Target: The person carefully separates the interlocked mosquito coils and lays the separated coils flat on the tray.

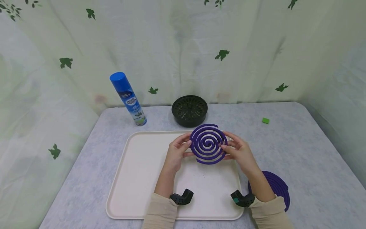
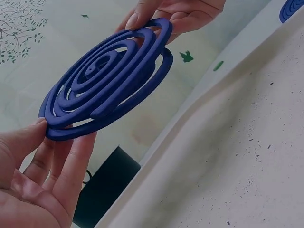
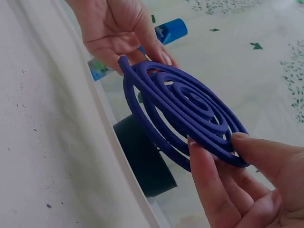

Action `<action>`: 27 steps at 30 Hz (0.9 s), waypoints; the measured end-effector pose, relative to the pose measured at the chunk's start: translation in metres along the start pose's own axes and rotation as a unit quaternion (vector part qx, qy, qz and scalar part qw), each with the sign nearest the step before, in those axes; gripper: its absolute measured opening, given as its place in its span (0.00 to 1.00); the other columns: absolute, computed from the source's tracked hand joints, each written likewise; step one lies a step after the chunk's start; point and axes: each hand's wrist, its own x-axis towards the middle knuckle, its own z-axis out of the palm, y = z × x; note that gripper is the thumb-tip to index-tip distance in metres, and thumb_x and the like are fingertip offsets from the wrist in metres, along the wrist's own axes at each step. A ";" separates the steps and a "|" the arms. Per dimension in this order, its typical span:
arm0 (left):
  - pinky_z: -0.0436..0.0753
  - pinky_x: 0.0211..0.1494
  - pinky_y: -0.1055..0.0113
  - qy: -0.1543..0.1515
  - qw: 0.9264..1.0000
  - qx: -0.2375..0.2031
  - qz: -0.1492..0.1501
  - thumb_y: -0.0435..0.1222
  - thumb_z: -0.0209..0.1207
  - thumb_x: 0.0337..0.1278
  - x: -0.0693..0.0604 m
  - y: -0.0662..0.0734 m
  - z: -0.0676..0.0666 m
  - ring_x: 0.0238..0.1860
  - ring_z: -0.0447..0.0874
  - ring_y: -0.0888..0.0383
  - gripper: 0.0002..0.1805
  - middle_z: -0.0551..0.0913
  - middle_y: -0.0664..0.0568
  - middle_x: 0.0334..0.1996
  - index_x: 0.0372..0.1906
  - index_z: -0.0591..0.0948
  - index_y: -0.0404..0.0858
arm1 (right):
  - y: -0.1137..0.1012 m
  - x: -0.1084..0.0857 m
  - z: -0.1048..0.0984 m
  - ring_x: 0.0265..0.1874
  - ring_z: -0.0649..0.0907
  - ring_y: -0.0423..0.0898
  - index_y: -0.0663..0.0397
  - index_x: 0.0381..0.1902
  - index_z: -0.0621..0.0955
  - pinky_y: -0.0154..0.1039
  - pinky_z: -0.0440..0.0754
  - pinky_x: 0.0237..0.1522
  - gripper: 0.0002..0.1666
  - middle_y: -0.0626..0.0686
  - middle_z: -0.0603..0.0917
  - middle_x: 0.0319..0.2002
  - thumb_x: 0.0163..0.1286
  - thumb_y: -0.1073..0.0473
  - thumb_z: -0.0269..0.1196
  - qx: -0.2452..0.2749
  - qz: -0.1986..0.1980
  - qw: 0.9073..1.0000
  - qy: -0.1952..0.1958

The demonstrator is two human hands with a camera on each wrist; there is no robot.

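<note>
A purple spiral coil [image 1: 208, 157] is held up over the far part of the white tray [image 1: 137, 178]. My left hand [image 1: 176, 152] pinches its left edge, thumb in front and fingers behind. At its right edge my right hand [image 1: 240, 154] pinches it the same way. Both wrist views show the coil [image 2: 107, 102] [image 3: 166, 102] tilted between the two hands, with gaps between its rings. Small dark specks lie on the tray below it.
A second purple coil [image 1: 275, 184] lies right of the tray, partly under my right forearm. Behind the tray stand a dark round perforated container [image 1: 190, 111] and a blue spray can [image 1: 130, 100]. A small green piece [image 1: 265, 121] lies at the back right.
</note>
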 end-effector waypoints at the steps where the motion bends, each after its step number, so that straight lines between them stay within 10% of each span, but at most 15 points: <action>1: 0.82 0.28 0.65 0.001 1.000 -0.002 -0.001 0.25 0.53 0.57 0.000 0.000 0.000 0.32 0.78 0.58 0.17 0.77 0.48 0.36 0.53 0.73 0.29 | 0.000 0.000 0.000 0.29 0.83 0.48 0.53 0.63 0.66 0.45 0.82 0.29 0.30 0.59 0.81 0.38 0.62 0.64 0.59 -0.005 -0.001 1.000 -0.008; 15: 0.82 0.27 0.63 -0.006 1.000 0.005 0.018 0.25 0.53 0.57 0.000 -0.003 -0.002 0.32 0.77 0.58 0.19 0.75 0.47 0.34 0.54 0.72 0.28 | 0.006 0.000 0.002 0.29 0.83 0.47 0.53 0.62 0.66 0.42 0.82 0.26 0.30 0.55 0.82 0.35 0.62 0.66 0.59 0.019 -0.006 1.000 -0.002; 27: 0.82 0.29 0.62 0.080 0.992 0.058 0.080 0.26 0.53 0.58 -0.009 0.031 -0.025 0.33 0.79 0.56 0.17 0.76 0.47 0.33 0.53 0.74 0.30 | 0.000 -0.003 0.004 0.28 0.83 0.46 0.59 0.63 0.64 0.41 0.82 0.26 0.31 0.49 0.83 0.34 0.62 0.67 0.58 0.038 -0.063 0.997 0.037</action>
